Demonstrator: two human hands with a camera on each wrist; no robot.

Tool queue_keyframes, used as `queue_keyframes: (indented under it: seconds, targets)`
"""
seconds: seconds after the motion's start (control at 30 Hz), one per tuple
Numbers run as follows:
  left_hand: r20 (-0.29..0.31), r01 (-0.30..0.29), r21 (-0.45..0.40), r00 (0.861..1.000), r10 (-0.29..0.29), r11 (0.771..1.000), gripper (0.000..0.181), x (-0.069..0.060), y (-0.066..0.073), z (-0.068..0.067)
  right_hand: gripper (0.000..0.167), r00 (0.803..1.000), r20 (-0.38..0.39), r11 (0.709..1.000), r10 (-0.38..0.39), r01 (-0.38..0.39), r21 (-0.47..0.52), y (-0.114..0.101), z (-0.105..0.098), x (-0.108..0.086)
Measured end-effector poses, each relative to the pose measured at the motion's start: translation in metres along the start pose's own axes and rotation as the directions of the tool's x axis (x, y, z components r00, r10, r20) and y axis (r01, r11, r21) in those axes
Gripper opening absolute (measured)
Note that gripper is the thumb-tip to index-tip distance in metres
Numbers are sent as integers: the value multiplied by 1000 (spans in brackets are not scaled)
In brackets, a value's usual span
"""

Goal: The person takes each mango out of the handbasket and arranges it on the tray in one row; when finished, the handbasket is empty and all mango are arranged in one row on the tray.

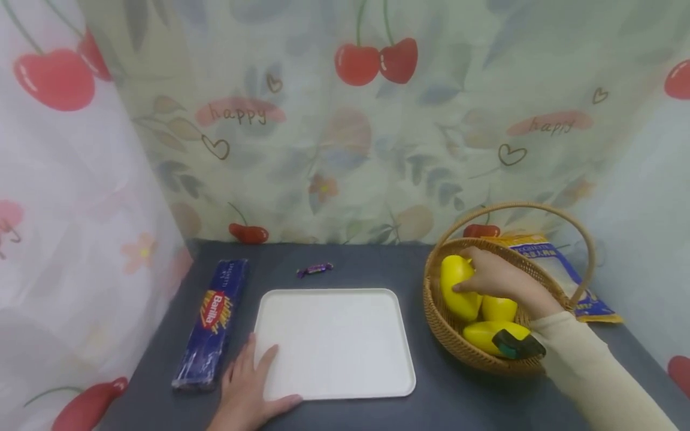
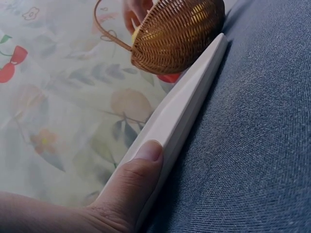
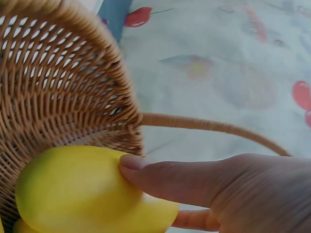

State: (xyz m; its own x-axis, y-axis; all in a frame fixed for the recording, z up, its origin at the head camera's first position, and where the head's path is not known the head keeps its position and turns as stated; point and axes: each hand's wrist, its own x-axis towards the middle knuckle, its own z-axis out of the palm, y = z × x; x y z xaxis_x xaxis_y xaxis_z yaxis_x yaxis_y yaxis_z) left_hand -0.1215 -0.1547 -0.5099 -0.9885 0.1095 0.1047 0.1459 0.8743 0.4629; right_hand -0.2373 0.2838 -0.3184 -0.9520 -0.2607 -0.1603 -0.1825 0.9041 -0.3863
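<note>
In the head view my right hand [image 1: 498,275] reaches into a wicker basket [image 1: 439,326] and grips a smooth yellow mango [image 1: 457,287]. The right wrist view shows the thumb pressed on the mango [image 3: 82,189], which has a greenish tint at one end. Two more yellow fruits, one rounded [image 1: 498,309] and one longer [image 1: 485,336], lie lower in the basket. My left hand [image 1: 245,386] rests at the left front corner of a white tray [image 1: 336,344], fingers spread. In the left wrist view its thumb [image 2: 138,170] lies along the tray's edge.
Left of the tray lies a blue Barilla spaghetti pack [image 1: 211,326]. A small purple wrapped candy [image 1: 315,270] lies behind the tray. Behind the basket, a blue and yellow bag [image 1: 593,305] leans partly hidden. The basket's handle [image 1: 584,239] arches above it. Printed curtains border the dark table.
</note>
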Motion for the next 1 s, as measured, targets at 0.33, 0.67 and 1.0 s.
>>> queue_keyframes:
  seconds: [0.33,0.67,1.0]
  targets:
    - [-12,4,19,1000,-4,1000,111,4,0,-1,91,1000,-4,991,27,-26,131,-9,-10,-27]
    - [19,42,-45,999,-41,998,126,3,-1,-3,91,998,-67,987,14,-3,159,-37,-6,-49]
    - [42,54,-83,998,-50,995,129,2,-6,-1,87,993,-113,982,-42,62,179,-76,1,-48]
